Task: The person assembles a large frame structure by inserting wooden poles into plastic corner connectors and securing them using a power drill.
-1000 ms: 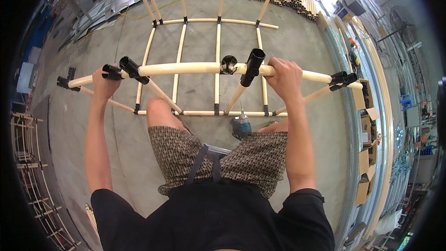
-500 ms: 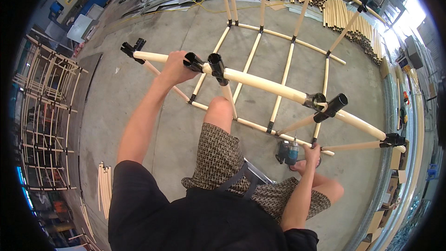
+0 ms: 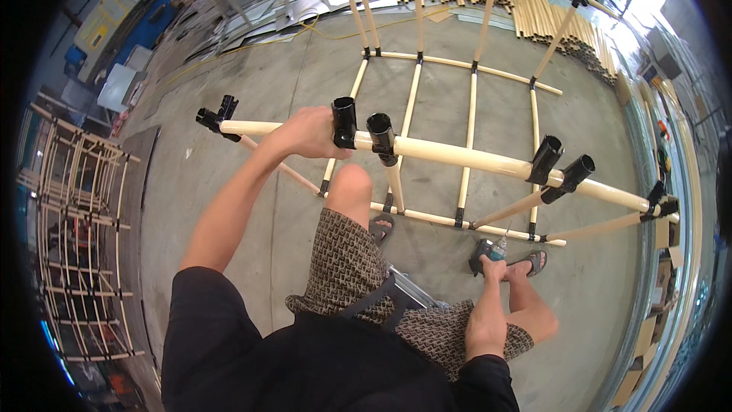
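- Cream pipe frame [image 3: 461,158] with black joints stands on a concrete floor [image 3: 248,217], spanning the centre and upper right of the view, its near top rail slanting down toward the right edge.
- At centre left, the worker's left hand [image 3: 311,133] is wrapped around that rail, just beside an upright black pipe joint [image 3: 344,123].
- Lower right of centre, the right hand [image 3: 493,268] reaches down to a teal-and-black power drill [image 3: 499,249] on the floor, near a sandaled foot [image 3: 537,262]; the hand meets the tool, but how fully the fingers close around it is too small to tell.
- The step in hand appears to be taking up the drill while the other hand steadies the rail.
- Next move, by the look of it, calls for a full grip on the drill's handle and a lift that keeps its bit clear of the bottom rail [image 3: 427,217] and the slanting legs, with the left hand firm on top.
- Loose cream pipes [image 3: 564,27] lie stacked at upper right.
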`<action>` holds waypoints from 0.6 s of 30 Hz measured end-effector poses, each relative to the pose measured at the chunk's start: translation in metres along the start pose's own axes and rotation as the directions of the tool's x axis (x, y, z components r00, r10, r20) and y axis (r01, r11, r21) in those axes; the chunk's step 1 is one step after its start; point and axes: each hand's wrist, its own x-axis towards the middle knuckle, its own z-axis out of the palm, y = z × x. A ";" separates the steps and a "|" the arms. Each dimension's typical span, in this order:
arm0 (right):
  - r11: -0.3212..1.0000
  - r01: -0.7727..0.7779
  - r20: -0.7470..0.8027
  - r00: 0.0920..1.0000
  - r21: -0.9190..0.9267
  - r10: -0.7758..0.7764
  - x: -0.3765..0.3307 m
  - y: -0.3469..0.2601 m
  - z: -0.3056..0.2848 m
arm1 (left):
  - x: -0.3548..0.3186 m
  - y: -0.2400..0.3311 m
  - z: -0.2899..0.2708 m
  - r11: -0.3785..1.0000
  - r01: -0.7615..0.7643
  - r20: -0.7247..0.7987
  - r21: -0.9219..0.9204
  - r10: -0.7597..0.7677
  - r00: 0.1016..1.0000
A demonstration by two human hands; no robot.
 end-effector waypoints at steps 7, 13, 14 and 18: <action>0.978 -0.110 -0.022 0.993 0.174 0.116 -0.060 0.025 0.054 | 0.027 0.032 0.025 0.969 0.110 0.388 -0.220 -0.017 0.921; 0.995 -0.055 0.069 0.996 0.085 0.050 -0.116 0.035 0.079 | 0.047 0.057 0.047 0.921 0.225 0.641 -0.318 0.034 0.767; 0.997 -0.041 0.106 0.994 0.065 0.034 -0.121 0.040 0.086 | 0.050 0.059 0.054 0.912 0.236 0.667 -0.335 0.052 0.744; 0.998 -0.051 0.127 0.991 0.032 0.046 -0.143 0.056 0.117 | 0.059 0.073 0.077 0.897 0.204 0.691 -0.393 0.141 0.709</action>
